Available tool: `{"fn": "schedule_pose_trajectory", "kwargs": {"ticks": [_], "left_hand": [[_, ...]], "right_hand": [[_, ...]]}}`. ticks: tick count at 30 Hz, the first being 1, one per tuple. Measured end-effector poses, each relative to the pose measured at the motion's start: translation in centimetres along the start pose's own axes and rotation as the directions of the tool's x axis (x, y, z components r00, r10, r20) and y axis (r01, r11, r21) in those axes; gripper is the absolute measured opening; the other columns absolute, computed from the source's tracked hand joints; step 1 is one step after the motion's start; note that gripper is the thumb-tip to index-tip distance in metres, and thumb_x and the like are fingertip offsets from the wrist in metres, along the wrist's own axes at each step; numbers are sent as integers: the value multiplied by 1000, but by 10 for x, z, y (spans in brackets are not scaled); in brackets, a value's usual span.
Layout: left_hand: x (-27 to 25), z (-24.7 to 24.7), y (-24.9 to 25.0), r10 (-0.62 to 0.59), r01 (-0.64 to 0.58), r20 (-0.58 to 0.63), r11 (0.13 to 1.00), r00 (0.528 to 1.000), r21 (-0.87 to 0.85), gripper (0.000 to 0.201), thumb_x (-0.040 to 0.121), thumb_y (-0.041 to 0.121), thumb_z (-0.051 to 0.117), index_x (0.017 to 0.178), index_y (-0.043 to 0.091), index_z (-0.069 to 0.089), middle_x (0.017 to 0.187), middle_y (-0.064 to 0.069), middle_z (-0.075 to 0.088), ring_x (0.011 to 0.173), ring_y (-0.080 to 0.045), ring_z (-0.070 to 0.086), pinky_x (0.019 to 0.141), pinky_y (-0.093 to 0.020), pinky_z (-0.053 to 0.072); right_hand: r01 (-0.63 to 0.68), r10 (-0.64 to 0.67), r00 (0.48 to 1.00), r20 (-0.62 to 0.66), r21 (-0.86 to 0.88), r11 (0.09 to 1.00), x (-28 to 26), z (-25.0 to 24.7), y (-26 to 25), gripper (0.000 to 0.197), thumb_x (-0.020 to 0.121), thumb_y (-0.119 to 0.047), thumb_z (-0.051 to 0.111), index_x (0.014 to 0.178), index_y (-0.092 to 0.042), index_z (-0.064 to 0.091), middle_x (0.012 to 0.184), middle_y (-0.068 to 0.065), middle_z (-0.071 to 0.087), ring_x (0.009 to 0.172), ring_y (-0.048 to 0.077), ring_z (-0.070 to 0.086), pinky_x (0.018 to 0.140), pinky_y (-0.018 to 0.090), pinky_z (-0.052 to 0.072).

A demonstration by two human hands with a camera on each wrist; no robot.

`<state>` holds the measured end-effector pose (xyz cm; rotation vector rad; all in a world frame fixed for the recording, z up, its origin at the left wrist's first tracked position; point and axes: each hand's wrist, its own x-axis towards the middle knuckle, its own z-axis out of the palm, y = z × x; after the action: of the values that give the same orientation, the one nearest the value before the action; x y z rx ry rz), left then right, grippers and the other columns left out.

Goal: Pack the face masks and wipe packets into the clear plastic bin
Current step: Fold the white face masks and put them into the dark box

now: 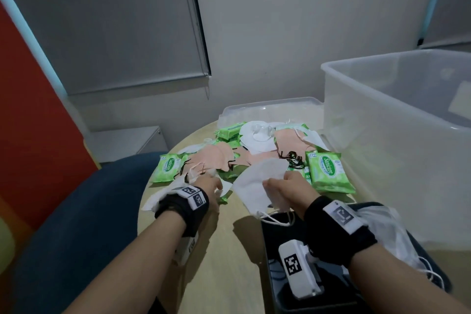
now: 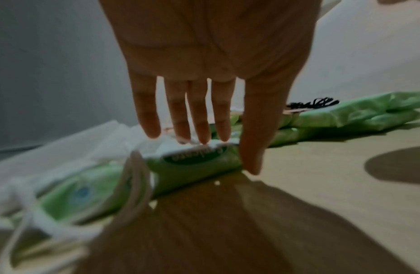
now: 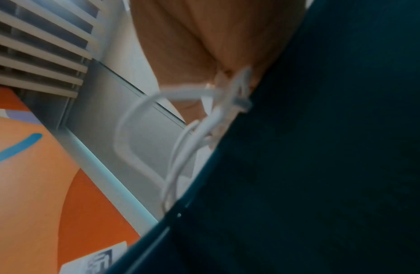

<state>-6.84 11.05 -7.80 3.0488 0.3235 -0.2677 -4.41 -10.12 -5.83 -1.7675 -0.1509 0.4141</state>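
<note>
Right hand point(image 1: 283, 186) pinching a white mask point(image 1: 257, 183); bin point(image 1: 397, 120) sitting to its right.
Left hand point(image 2: 204, 64), fingers straight, is touching a wipe packet point(image 2: 195, 165) lying crosswise.

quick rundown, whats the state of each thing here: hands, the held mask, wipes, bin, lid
right hand: grips a white mask
white mask: lifted off the pile, ear loops dangling
left hand: fingers straight, tips on a wipe packet
wipe packet: flat on the table, not packed
clear plastic bin: open, looks empty
bin lid: off, lying behind the pile
</note>
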Motion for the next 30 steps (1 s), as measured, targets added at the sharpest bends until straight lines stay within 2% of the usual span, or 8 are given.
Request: {"fn": "schedule_pose_trajectory", "kwargs": {"ticks": [4, 7, 11, 15, 18, 24, 27, 30], "left_hand": [[5, 5, 2, -16, 18, -73, 999, 997, 33, 31, 88, 0, 48, 117, 7, 53, 129, -13, 48, 121, -29, 45, 98, -32, 35], [4, 1, 0, -52, 44, -153, 997, 987, -55, 31, 87, 4, 53, 117, 10, 56, 122, -10, 57, 119, -27, 49, 100, -28, 34], [-11, -26, 7, -170, 41, -291, 914, 942, -403, 12, 82, 22, 69, 91, 14, 68, 93, -2, 66, 87, -17, 58, 75, -24, 44], [-32, -63, 16, -69, -118, -265, 767, 962, -630, 17, 78, 31, 73, 71, 22, 61, 75, 4, 61, 73, -13, 55, 68, -24, 44], [-41, -82, 22, -57, -195, -294, 626, 954, -755, 21, 77, 22, 75, 68, 19, 57, 69, 2, 59, 66, -15, 53, 66, -26, 44], [-54, -102, 32, 68, -324, -318, 87, 946, -942, 16, 61, 7, 60, 76, 14, 62, 62, -1, 57, 49, -10, 54, 48, -15, 46], [-51, -101, 42, 140, -328, -314, 96, 939, -940, 20, 63, 7, 55, 64, 20, 71, 60, 8, 62, 50, -4, 57, 51, -13, 47], [-43, -84, 59, 263, -385, -300, 390, 917, -836, 18, 68, 20, 57, 68, 31, 71, 72, 13, 65, 72, -7, 58, 76, -22, 45]], "right_hand": [[40, -42, 998, -50, -36, 999, 2, 1, 4, 25, 81, -10, 64, 68, -7, 43, 68, 11, 44, 67, 20, 47, 57, 30, 36], [68, -70, 994, -78, -29, 997, 1, 1, 6, 27, 81, -5, 60, 64, -10, 39, 62, 8, 40, 58, 17, 43, 54, 27, 34], [67, -69, 991, -112, -23, 998, 3, 0, 9, 26, 83, -4, 56, 62, -8, 40, 60, 8, 37, 57, 18, 41, 56, 27, 33], [68, -73, 990, -125, -40, 997, 6, 1, 12, 10, 85, -8, 53, 77, -4, 49, 73, 13, 44, 69, 21, 45, 63, 30, 35], [63, -63, 990, -126, 3, 998, 6, 1, 11, 19, 81, -15, 54, 79, 4, 55, 75, 15, 50, 69, 23, 50, 63, 31, 39], [56, -43, 989, -143, 87, 995, 8, -1, 12, 13, 81, -7, 53, 69, -4, 52, 63, 14, 51, 55, 23, 48, 47, 22, 35], [59, -47, 995, -90, 135, 989, 7, -2, 13, 23, 87, -3, 53, 64, -8, 53, 54, 5, 52, 41, 15, 48, 35, 15, 31], [82, -73, 995, -65, 147, 986, 3, -1, 10, 23, 87, -3, 55, 65, -7, 56, 51, 3, 54, 32, 8, 46, 34, 15, 32]]}}
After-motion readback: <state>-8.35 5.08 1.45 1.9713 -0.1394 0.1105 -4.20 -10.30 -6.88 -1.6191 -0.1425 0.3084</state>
